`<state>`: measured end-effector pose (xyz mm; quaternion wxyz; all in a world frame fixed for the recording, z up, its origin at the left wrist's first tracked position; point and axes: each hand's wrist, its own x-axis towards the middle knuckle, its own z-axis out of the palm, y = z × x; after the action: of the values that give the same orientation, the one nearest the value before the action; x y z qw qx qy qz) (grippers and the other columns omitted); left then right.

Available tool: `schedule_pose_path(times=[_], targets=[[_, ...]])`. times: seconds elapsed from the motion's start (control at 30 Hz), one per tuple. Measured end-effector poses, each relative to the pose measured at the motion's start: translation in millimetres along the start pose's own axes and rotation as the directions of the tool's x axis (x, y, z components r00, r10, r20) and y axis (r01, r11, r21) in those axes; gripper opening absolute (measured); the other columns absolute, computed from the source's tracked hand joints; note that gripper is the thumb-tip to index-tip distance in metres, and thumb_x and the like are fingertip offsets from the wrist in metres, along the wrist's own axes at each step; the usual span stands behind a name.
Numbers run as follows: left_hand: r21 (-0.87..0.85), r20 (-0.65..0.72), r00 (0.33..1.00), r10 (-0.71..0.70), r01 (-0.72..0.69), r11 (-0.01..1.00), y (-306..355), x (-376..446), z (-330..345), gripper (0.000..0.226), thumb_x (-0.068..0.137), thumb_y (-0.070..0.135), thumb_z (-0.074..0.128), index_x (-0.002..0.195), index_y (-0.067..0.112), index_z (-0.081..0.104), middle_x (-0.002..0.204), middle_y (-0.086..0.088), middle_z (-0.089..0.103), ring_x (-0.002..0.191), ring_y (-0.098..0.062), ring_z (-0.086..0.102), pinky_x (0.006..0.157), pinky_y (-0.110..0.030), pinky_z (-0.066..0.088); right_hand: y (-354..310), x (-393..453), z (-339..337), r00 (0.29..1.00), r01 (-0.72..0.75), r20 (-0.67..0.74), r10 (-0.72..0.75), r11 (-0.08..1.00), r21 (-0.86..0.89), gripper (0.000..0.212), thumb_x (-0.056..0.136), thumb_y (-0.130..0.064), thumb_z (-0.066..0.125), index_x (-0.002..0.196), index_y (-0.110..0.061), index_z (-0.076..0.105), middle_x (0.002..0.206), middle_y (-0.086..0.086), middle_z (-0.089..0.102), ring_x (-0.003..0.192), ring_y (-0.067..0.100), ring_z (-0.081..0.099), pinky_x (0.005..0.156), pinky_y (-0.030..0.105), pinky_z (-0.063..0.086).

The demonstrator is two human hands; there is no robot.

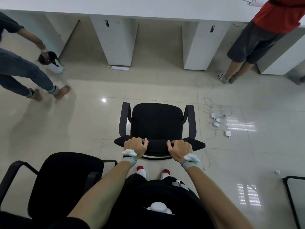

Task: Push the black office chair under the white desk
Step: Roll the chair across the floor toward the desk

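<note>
The black office chair [156, 123] stands on the tiled floor right in front of me, seat facing away towards the white desk [132, 7] that runs along the top of the view. My left hand [136, 146] grips the top of the backrest on its left side. My right hand [179, 148] grips the same edge on the right. Both armrests point towards the desk. An open bay under the desk lies straight ahead between two white panel legs [118, 43], some way beyond the chair.
A second black chair [66, 182] stands at my lower left, and part of another frame [292, 192] shows at the lower right. White cables and chargers [216, 119] lie on the floor right of the chair. One person stands at the left, another at the desk's right end.
</note>
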<state>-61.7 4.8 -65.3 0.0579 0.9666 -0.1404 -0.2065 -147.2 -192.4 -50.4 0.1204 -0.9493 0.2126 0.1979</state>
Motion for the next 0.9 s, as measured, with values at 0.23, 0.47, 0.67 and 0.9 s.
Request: schedule_pose_path(times=[0.23,0.47,0.67,0.9], targets=[[0.013,-0.015,1.000,-0.007,0.007,1.000,1.4,11.6,-1.1,0.053,0.110,0.041,0.039,0.091,0.011,0.079,0.091,-0.010,0.076,0.074,-0.027,0.058,0.072,-0.034,0.042,1.6,11.1,0.9,0.999,-0.006,-0.047,0.008,0.999,0.044,0.054,0.110,-0.043,0.044,0.085,-0.016,0.082,0.084,0.007,0.079,0.081,0.031,0.073,0.073,0.036,0.051],[0.020,-0.012,1.000,-0.013,0.013,1.000,5.1,37.4,-12.9,0.051,0.108,0.042,0.041,0.093,0.012,0.079,0.092,-0.010,0.075,0.074,-0.026,0.056,0.072,-0.034,0.041,-0.9,33.2,-12.9,0.998,-0.010,-0.057,0.014,0.998,0.057,0.051,0.109,-0.044,0.045,0.091,-0.018,0.085,0.089,0.008,0.080,0.078,0.031,0.068,0.076,0.037,0.052],[0.037,-0.018,1.000,-0.014,0.015,0.999,9.8,60.6,-21.7,0.051,0.107,0.042,0.041,0.092,0.012,0.079,0.093,-0.009,0.075,0.076,-0.028,0.056,0.073,-0.035,0.043,-4.2,54.8,-24.5,0.997,-0.013,-0.073,0.017,0.999,0.052,0.051,0.110,-0.045,0.045,0.094,-0.018,0.086,0.090,0.009,0.081,0.085,0.033,0.075,0.077,0.037,0.053],[0.037,-0.024,1.000,-0.007,0.008,0.999,14.6,93.8,-36.6,0.051,0.107,0.042,0.041,0.088,0.012,0.078,0.086,-0.008,0.070,0.076,-0.029,0.060,0.075,-0.037,0.049,-6.6,91.2,-37.9,0.997,-0.016,-0.081,0.019,0.999,0.041,0.050,0.110,-0.044,0.045,0.095,-0.018,0.085,0.090,0.009,0.081,0.081,0.032,0.070,0.077,0.037,0.052]])
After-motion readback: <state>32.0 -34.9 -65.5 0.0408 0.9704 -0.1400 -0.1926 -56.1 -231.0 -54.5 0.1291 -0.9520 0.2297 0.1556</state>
